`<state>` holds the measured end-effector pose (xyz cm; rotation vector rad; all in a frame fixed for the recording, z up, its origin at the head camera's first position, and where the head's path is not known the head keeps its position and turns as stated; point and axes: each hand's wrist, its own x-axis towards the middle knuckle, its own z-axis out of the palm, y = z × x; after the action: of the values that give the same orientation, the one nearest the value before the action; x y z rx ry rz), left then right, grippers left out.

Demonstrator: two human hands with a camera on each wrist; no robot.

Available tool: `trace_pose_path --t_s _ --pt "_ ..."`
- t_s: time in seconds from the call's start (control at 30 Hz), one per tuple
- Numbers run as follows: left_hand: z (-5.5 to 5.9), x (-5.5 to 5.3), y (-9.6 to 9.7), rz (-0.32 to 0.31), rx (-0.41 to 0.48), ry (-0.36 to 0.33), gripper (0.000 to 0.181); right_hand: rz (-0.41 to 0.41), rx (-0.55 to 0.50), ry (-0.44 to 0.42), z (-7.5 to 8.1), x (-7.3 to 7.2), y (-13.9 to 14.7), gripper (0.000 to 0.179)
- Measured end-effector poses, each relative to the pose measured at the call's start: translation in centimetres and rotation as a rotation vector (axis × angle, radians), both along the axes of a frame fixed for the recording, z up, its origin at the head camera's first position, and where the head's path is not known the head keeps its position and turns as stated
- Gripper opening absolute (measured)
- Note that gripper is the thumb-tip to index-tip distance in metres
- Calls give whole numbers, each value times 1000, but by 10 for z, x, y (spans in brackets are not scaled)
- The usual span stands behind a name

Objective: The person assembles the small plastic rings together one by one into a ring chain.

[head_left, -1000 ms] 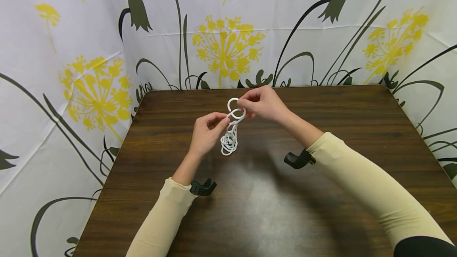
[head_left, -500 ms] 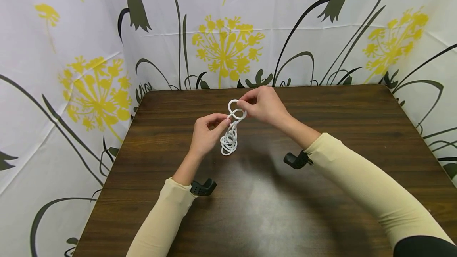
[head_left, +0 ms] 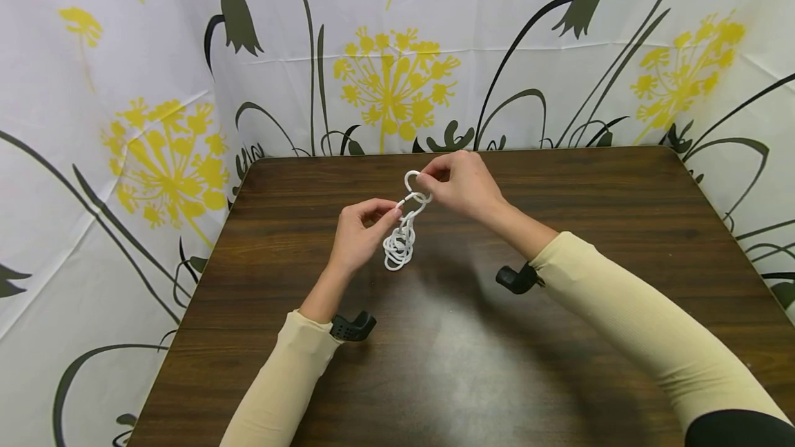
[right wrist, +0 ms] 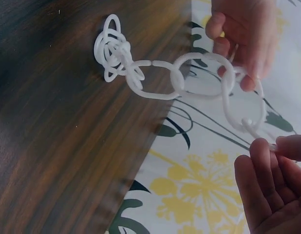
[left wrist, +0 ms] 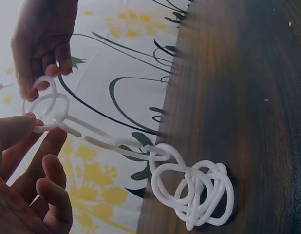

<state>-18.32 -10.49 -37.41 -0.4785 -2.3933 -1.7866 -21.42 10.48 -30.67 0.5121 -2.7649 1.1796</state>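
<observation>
A white plastic chain (head_left: 399, 248) of large oval links hangs between my hands, its lower links bunched in a heap (left wrist: 204, 195) on or just above the wooden table. My left hand (head_left: 360, 234) pinches one of the upper links between thumb and fingertips. Just above and to the right, my right hand (head_left: 462, 183) pinches the end link (head_left: 410, 181) of the chain. In the right wrist view, the upper links (right wrist: 201, 75) are threaded through each other, and a narrow split shows in one link (right wrist: 155, 96). Fingertips partly hide the held links.
The dark wooden table (head_left: 298, 254) reaches back to a white curtain (head_left: 286, 88) with yellow and grey flowers. Black wrist mounts (head_left: 354, 327) sit under both forearms, over the tabletop.
My right hand and the end link have shifted slightly to the right, and the two upper links look more spread apart. The left hand and the heap have barely moved.
</observation>
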Motion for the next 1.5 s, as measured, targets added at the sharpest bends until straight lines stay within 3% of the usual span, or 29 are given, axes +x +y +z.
trace_pose_path --t_s 0.13,0.23,0.33,0.43,0.57,0.7,1.03,1.5 --pt "-5 0 -5 -16 -55 -34 18 -12 -44 6 -1 -1 6 15" --pt "-8 1 -10 -35 -147 -59 18 -10 -67 -10 -2 -1 11 15" --pt "-14 3 -16 -53 -301 -80 16 -11 -77 -39 -5 -1 17 16" --pt "-21 6 -23 -78 -511 -95 12 -25 -77 -69 -10 0 25 16" --pt "-33 11 -32 -156 -756 -95 9 -43 -90 -111 -17 1 38 18" --pt "-43 14 -35 -229 -881 -69 12 -62 -114 -154 -22 2 50 18" --pt "-52 18 -48 -191 -979 -4 17 -121 -106 -256 -45 5 91 21" --pt "-48 19 -87 -168 -966 -37 10 -205 -165 -487 -77 22 157 33"
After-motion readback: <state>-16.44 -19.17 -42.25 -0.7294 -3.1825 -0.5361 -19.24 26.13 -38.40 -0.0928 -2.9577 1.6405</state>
